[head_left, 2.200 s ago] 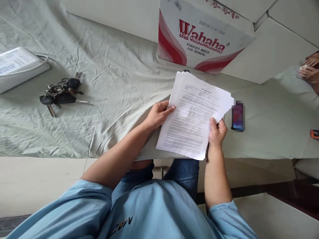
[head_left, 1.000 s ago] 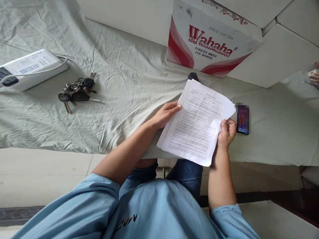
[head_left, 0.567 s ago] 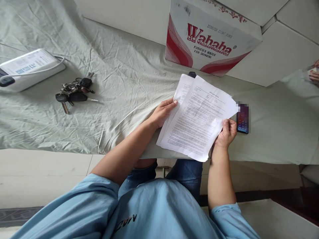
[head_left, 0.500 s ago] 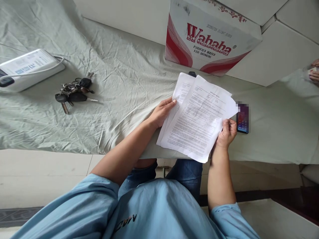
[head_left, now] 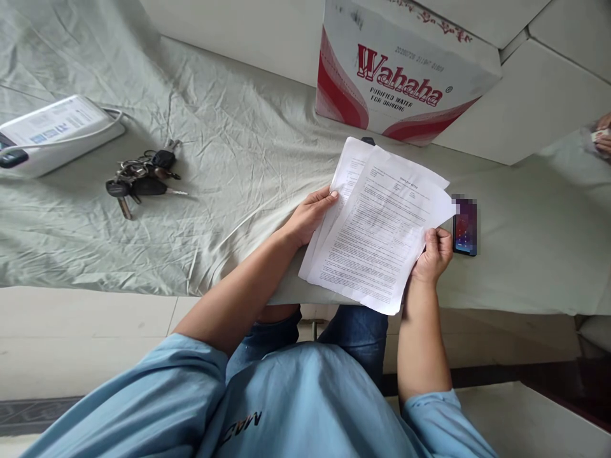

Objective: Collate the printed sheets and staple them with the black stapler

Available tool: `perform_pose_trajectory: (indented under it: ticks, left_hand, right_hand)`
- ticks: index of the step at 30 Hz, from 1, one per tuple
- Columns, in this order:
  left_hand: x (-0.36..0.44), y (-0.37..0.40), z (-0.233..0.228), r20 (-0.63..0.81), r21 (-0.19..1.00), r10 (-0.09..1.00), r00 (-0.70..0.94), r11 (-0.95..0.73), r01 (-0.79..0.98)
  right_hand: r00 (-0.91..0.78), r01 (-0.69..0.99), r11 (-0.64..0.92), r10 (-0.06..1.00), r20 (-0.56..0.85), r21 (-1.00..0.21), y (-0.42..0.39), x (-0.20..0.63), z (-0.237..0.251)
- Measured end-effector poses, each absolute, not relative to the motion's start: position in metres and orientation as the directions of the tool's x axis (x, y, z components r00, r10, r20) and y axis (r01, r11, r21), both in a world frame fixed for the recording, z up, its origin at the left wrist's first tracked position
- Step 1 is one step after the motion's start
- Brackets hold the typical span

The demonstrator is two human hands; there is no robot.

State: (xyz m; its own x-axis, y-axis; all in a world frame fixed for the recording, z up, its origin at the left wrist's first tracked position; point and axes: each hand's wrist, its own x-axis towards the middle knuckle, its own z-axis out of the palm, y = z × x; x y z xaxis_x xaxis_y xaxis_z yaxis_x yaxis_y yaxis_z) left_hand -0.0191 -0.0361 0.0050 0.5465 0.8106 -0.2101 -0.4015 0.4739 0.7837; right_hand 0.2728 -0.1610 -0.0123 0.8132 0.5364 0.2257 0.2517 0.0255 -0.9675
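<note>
Printed sheets of paper are held above the near edge of the cloth-covered table, overlapping and slightly fanned. My left hand grips their left edge, thumb on top and the other fingers mostly underneath. At the right edge, my right hand is closed on the paper with the thumb up and fingers curled. Just beyond that hand lies a phone with a lit screen, part of it blurred out. Behind the top of the sheets, a small dark object is mostly hidden.
A bunch of keys rests on the wrinkled green cloth at the left, beside a white device with a cable. At the back stands a Wahaba-like lettered water carton. Another person's hand shows at the far right.
The sheets have shifted and tilted very slightly in my hands. At the far right, the other person's hand has moved a little. The rest stays put.
</note>
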Motion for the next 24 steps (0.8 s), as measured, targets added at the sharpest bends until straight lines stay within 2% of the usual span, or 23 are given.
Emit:
perform_pose_trajectory:
  ticks: [9,18,24]
  left_hand:
    - [-0.020,-0.044,0.014,-0.174,0.814,0.784,0.596,0.455,-0.362]
    - [-0.017,-0.046,0.002,-0.080,0.880,0.801,0.593,0.336,-0.335]
    - [-0.021,-0.044,0.004,-0.057,0.886,0.698,0.714,0.366,-0.286]
  right_hand:
    - [0.804,0.258,0.028,0.548,0.231,-0.966,-0.161,0.273,-0.011]
    - [0.775,0.338,-0.007,0.569,0.275,-0.941,-0.162,0.277,-0.010]
    - [0.786,0.303,0.025,0.558,0.265,-0.953,-0.160,0.271,-0.011]
